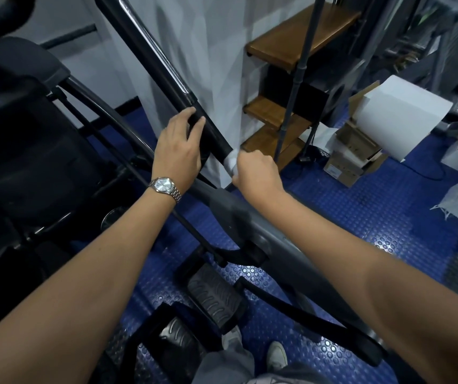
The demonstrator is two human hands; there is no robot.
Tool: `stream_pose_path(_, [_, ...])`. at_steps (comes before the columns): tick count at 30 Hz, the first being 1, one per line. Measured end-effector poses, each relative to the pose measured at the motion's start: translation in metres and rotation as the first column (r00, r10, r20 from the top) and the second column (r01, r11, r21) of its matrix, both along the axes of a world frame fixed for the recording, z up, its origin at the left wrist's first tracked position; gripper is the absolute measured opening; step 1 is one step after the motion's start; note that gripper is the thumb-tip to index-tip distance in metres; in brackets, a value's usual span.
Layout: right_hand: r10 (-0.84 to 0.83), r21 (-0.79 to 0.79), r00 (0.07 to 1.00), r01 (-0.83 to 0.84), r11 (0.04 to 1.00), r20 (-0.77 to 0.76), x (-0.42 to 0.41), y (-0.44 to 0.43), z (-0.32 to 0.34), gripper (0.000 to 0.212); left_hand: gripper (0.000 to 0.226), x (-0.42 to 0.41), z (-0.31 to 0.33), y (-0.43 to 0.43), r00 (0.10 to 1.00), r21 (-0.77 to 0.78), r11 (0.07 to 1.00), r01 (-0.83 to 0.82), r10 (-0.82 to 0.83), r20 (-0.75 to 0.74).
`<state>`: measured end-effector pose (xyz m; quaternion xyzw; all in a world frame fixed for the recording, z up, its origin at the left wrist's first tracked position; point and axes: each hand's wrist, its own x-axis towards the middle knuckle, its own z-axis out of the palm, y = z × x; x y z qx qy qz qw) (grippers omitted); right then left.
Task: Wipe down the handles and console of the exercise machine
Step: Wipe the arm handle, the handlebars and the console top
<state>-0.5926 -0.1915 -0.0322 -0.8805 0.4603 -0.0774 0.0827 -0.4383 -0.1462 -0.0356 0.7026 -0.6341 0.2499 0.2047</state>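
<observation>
Handle [166, 76] between hands, white cloth [230, 162] against it

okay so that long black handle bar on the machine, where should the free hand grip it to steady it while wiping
Grip the handle bar on its black foam sleeve just above the white cloth, coming from the left, fingers wrapped over the top. The bar slants and is round, so wrapping works, as the left hand shows.

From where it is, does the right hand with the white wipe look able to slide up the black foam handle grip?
Probably not far: the left hand grips the black foam handle grip just above the right hand and its white wipe.
</observation>
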Motion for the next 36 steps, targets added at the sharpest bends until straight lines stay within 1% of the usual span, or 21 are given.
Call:
stream_pose_path(3, [-0.031,0.058,0.999,0.03,0.998,0.013,0.005,-0.009,0.003,0.033,0.047,0.002,0.001,0.0,1.0,0.009,1.0,0.008,-0.008,-0.009])
stream_pose_path(6, [-0.071,0.206,0.982,0.034,0.978,0.175,0.028,-0.028,0.008,0.045,0.045,0.009,0.005,0.001,0.999,0.001,0.999,0.048,-0.048,0.003])
stream_pose_path(7, [-0.081,0.247,0.968,0.02,0.969,0.237,0.034,-0.033,0.008,0.047,0.044,0.012,0.007,0.001,0.998,0.0,0.998,0.068,-0.068,0.012])
stream_pose_path(9, [-0.089,0.296,0.955,0.001,0.955,0.282,0.033,-0.038,0.007,0.047,0.042,0.019,0.011,0.001,0.994,0.009,0.994,0.109,-0.11,0.022])
stream_pose_path(13, [-0.077,0.386,0.966,-0.026,0.922,0.249,0.004,-0.044,-0.006,0.042,0.037,0.03,0.015,-0.002,0.988,0.041,0.988,0.148,-0.149,0.028])
stream_pose_path(16, [-0.093,0.469,0.969,-0.027,0.883,0.23,0.002,-0.051,-0.001,0.045,0.04,0.036,0.02,-0.004,0.987,0.031,0.987,0.157,-0.158,0.035])
stream_pose_path(18, [-0.085,0.508,0.963,-0.06,0.859,0.258,0.016,-0.054,0.011,0.051,0.043,0.042,0.024,-0.006,0.991,0.009,0.991,0.13,-0.131,0.022])
stream_pose_path(20, [-0.081,0.49,0.943,-0.092,0.867,0.321,0.036,-0.054,0.024,0.051,0.048,0.05,0.029,-0.008,0.996,0.0,0.996,0.09,-0.09,0.013])
stream_pose_path(21, [-0.088,0.464,0.922,-0.106,0.879,0.378,0.045,-0.053,0.029,0.05,0.05,0.055,0.031,-0.009,0.997,-0.003,0.997,0.076,-0.076,0.013])
stream_pose_path(23, [-0.139,0.437,0.838,-0.128,0.89,0.528,0.057,-0.053,0.037,0.048,0.053,0.063,0.035,-0.013,0.998,-0.006,0.998,0.059,-0.058,0.025])
stream_pose_path(25, [-0.162,0.419,0.772,-0.145,0.897,0.614,0.061,-0.049,0.041,0.04,0.054,0.068,0.04,-0.018,0.999,-0.027,0.999,0.019,-0.018,0.029])
stream_pose_path(27, [-0.144,0.389,0.766,-0.148,0.909,0.627,0.058,-0.045,0.033,0.041,0.052,0.072,0.044,-0.021,0.999,-0.075,0.996,-0.039,0.038,-0.02])
stream_pose_path(29, [-0.137,0.371,0.788,-0.123,0.92,0.6,0.052,-0.042,0.019,0.039,0.051,0.078,0.046,-0.023,0.997,-0.096,0.993,-0.066,0.061,-0.051])
stream_pose_path(32, [-0.12,0.331,0.796,-0.106,0.938,0.594,0.057,-0.042,0.013,0.038,0.054,0.088,0.047,-0.024,0.999,-0.113,0.993,-0.037,0.036,-0.011])
stream_pose_path(34, [-0.062,0.241,0.768,-0.121,0.963,0.637,0.074,-0.042,0.025,0.032,0.057,0.093,0.047,-0.024,1.0,-0.125,0.992,-0.001,0.002,0.01])
stream_pose_path(35, [-0.026,0.183,0.762,-0.123,0.975,0.648,0.084,-0.042,0.032,0.036,0.057,0.095,0.048,-0.024,1.0,-0.131,0.991,0.014,-0.012,0.022])
stream_pose_path(36, [0.005,0.14,0.761,-0.125,0.982,0.649,0.093,-0.041,0.038,0.046,0.057,0.096,0.049,-0.024,0.999,-0.138,0.99,0.025,-0.02,0.032])
